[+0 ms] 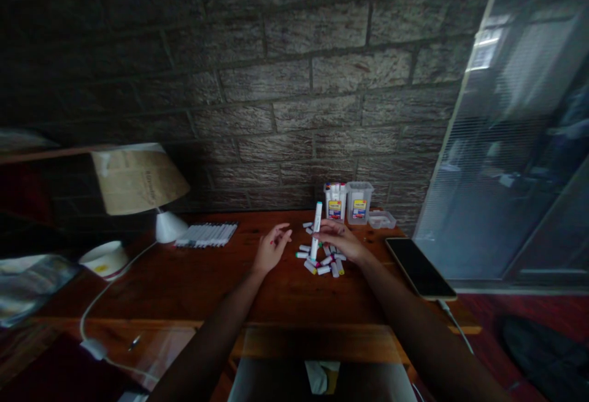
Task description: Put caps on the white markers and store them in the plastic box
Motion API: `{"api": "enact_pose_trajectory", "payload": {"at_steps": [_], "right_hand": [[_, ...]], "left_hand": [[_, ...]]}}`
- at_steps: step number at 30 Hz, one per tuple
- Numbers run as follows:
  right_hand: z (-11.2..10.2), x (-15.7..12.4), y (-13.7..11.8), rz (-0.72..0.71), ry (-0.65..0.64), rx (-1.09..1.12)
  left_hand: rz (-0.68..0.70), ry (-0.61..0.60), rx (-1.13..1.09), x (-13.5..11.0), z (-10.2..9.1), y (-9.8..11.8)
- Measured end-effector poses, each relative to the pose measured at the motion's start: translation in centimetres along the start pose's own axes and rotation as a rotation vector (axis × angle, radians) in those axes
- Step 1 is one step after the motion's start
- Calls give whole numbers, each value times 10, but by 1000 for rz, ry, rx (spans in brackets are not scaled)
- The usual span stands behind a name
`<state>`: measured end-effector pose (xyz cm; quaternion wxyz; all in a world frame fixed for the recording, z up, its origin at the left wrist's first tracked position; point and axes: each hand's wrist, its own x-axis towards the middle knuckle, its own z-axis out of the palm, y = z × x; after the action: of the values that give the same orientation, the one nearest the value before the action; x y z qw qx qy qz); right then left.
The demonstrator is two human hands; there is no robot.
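Observation:
My right hand [339,238] grips a white marker [317,221] with teal ends, held upright over the table. Below and around it lies a loose pile of marker caps [327,261], white with coloured ends. To the left, my left hand [272,247] hovers with fingers apart and curved, nothing in it. Farther left, a neat row of white markers [207,234] lies side by side. Behind my right hand stand a clear box filled with markers [335,202] and a second clear box [359,204].
A low clear lid or tray [381,220] sits right of the boxes. A tablet [419,267] with a white cable lies at the table's right edge. On the left are a lamp [140,181], a paper bowl [105,259] and a cord. A brick wall [294,113] rises behind.

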<state>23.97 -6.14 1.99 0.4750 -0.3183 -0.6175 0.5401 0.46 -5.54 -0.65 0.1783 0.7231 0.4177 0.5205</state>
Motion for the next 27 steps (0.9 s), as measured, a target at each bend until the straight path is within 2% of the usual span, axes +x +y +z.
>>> {"api": "enact_pose_trajectory", "payload": {"at_steps": [5,13,27], "right_hand": [[-2,2,3,-18,74,-3],[5,-2,-4,-16,42,25],[6,-3,-7,-18,7,20]], "left_hand": [[-3,8,3,0,-2,2],[-1,-9,1,0,-2,2],[8,-12,9,1,-1,1]]}}
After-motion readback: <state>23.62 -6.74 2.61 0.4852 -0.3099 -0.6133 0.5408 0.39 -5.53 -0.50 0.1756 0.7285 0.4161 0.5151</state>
